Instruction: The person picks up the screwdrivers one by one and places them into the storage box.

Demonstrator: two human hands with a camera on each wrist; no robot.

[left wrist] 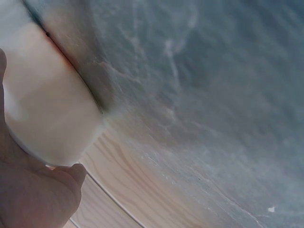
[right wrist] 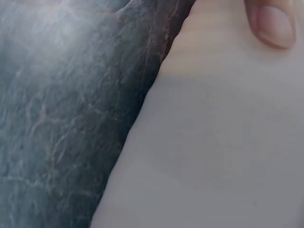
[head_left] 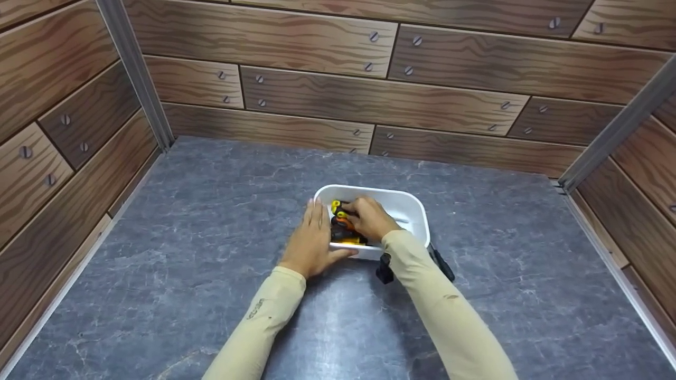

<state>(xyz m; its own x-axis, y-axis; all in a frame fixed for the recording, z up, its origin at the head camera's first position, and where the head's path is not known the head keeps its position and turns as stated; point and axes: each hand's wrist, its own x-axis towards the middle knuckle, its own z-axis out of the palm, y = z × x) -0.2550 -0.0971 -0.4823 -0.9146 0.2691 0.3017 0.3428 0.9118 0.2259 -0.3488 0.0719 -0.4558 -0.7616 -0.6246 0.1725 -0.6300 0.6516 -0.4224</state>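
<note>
A white plastic bin (head_left: 417,211) sits on the table. In its left part lie several black, yellow and orange tools (head_left: 348,240) that look like handled hand tools. Flat against the bin's left end rests my left hand (head_left: 311,245), its fingers straight and its thumb along the front wall. The left wrist view shows the same hand (left wrist: 38,194) touching the bin's pale wall (left wrist: 52,104). My right hand (head_left: 372,219) reaches inside, with curled fingers at a black-and-yellow handle (head_left: 338,206); the fingertips are partly hidden. A fingertip (right wrist: 275,26) shows against white plastic in the right wrist view.
A black-handled object (head_left: 442,265) lies by the bin's right front corner, partly behind the sleeve. A black piece (head_left: 385,269) shows under the right wrist. The grey marbled tabletop (head_left: 211,221) is bounded by wood-patterned walls (head_left: 317,89) with metal corner posts.
</note>
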